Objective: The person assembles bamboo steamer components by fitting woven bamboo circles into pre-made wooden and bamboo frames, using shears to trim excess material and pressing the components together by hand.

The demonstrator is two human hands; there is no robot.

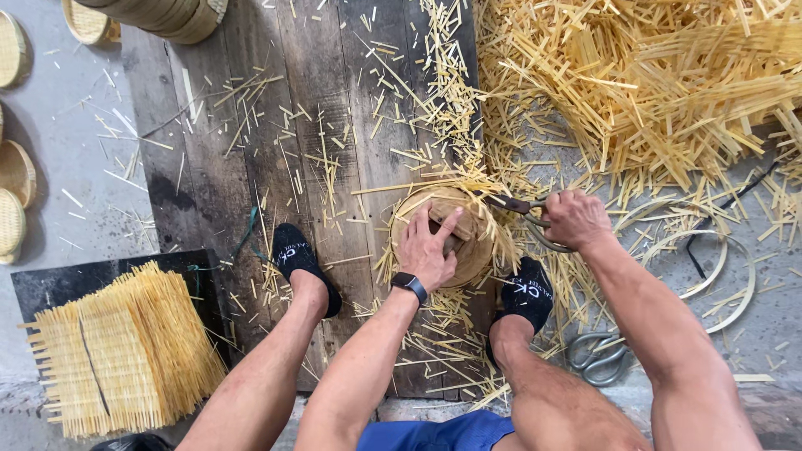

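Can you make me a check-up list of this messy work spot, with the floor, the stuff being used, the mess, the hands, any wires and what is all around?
Surface: dark wooden boards laid on grey concrete.
Job's things: a round woven basket with loose strip ends sticking out; shears at its rim.
Clutter: cut bamboo strips piled at upper right and scattered over the boards; a second pair of shears on the ground.
Hands: left hand presses flat on the basket; right hand grips the shears.
Cables: a thin black cord at right.
Surroundings: a woven strip mat at lower left, finished baskets along the left edge, bent hoops at right.
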